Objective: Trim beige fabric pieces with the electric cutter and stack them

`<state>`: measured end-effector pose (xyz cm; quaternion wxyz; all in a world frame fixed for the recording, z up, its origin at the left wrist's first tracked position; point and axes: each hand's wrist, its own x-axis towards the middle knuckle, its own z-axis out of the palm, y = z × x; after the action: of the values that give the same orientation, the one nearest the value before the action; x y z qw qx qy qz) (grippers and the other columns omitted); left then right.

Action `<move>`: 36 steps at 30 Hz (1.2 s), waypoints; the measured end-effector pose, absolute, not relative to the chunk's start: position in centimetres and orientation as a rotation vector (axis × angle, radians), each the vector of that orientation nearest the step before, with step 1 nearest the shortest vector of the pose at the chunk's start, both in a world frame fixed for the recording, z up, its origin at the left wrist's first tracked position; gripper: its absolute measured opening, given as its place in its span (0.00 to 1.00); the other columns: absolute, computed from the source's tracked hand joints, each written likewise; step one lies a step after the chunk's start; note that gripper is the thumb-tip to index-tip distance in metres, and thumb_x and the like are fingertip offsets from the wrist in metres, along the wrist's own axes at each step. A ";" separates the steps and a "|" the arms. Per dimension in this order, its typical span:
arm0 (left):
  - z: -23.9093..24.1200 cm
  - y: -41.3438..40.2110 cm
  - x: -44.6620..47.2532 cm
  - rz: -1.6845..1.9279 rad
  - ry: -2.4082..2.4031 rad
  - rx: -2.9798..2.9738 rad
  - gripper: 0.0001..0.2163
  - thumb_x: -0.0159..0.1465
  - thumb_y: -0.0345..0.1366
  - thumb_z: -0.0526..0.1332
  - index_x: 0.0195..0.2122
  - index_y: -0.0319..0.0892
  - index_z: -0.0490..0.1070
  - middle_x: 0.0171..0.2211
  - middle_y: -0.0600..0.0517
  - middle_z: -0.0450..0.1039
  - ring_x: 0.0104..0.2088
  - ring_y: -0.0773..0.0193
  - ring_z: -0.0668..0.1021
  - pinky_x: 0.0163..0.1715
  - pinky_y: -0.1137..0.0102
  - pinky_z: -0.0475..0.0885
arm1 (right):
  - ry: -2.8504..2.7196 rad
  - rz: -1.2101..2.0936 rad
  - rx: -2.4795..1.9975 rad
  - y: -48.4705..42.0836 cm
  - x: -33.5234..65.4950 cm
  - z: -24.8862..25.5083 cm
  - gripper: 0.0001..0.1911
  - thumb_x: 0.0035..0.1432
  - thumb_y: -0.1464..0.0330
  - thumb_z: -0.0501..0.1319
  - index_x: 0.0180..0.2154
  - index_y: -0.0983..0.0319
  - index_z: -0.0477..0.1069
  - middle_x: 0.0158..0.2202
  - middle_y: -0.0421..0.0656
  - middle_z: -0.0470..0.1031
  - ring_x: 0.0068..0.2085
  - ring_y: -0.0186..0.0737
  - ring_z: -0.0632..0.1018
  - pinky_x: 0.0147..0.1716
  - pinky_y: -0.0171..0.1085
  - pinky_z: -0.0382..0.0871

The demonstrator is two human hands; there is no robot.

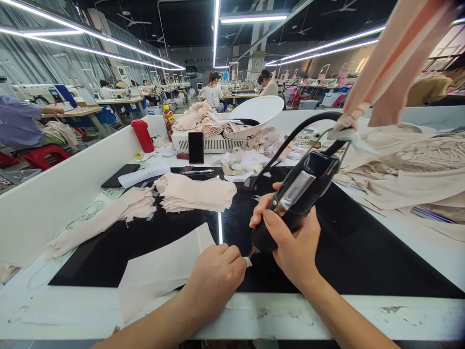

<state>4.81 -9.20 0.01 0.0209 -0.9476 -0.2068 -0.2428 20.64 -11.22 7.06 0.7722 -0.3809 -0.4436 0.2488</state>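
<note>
My right hand [296, 242] is wrapped round a black corded hand tool [301, 189] with a silver lever on its side. The tool tilts down to the left, and its narrow metal tip [254, 251] is close beside my left hand. A knotted pale pink cloth strip [378, 72] hangs down to the tool's upper end. My left hand [218, 271] is closed at the edge of a pale fabric piece [163, 259], which drapes over the table's front edge. A small fabric end pokes out by its fingertips, which are mostly hidden.
Stacked pale fabric pieces [198, 193] lie on the black board [327, 252], with more fabric [105, 220] to the left. Behind stand a phone [196, 148], a red flask [142, 136] and a white basket [189, 141]. A fabric heap [407, 160] covers the right side.
</note>
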 end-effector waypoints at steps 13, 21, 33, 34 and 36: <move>0.0 -9.5 4.6 -0.749 -0.609 -2.931 0.14 0.75 0.25 0.55 0.31 0.43 0.67 0.29 0.53 0.67 0.28 0.60 0.70 0.25 0.63 0.60 | -0.962 0.491 -0.858 -11.0 20.9 6.8 0.17 0.58 0.66 0.73 0.46 0.53 0.69 0.33 0.35 0.77 0.27 0.37 0.77 0.27 0.38 0.77; 0.0 -9.5 4.6 -0.751 -0.613 -2.937 0.13 0.75 0.25 0.56 0.32 0.43 0.69 0.29 0.53 0.68 0.28 0.59 0.70 0.26 0.63 0.58 | -0.990 0.514 -0.845 -11.2 20.6 6.6 0.18 0.58 0.67 0.73 0.45 0.54 0.69 0.33 0.36 0.78 0.27 0.37 0.77 0.27 0.38 0.77; -0.1 -9.6 4.7 -0.786 -0.614 -2.933 0.13 0.75 0.26 0.56 0.32 0.43 0.69 0.28 0.54 0.67 0.28 0.59 0.69 0.26 0.63 0.57 | -0.960 0.515 -0.830 -11.2 20.6 6.9 0.17 0.57 0.69 0.74 0.44 0.54 0.69 0.33 0.35 0.78 0.27 0.37 0.78 0.26 0.38 0.78; -0.2 -9.6 4.7 -0.789 -0.611 -2.930 0.13 0.75 0.25 0.57 0.32 0.43 0.69 0.28 0.54 0.66 0.27 0.59 0.68 0.26 0.62 0.57 | -0.964 0.517 -0.831 -11.2 20.5 6.9 0.17 0.57 0.69 0.73 0.44 0.54 0.69 0.33 0.35 0.78 0.27 0.36 0.78 0.26 0.38 0.78; -0.2 -9.6 4.7 -0.793 -0.608 -2.924 0.13 0.75 0.25 0.57 0.31 0.43 0.68 0.28 0.54 0.66 0.27 0.59 0.68 0.26 0.62 0.57 | -0.972 0.516 -0.831 -11.2 20.5 6.8 0.16 0.57 0.70 0.73 0.43 0.54 0.69 0.33 0.35 0.79 0.27 0.35 0.78 0.26 0.37 0.78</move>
<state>4.71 -9.56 -0.17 0.0256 -0.9460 -0.1968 -0.2564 20.50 -11.18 6.81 0.7716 -0.3833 -0.4483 0.2383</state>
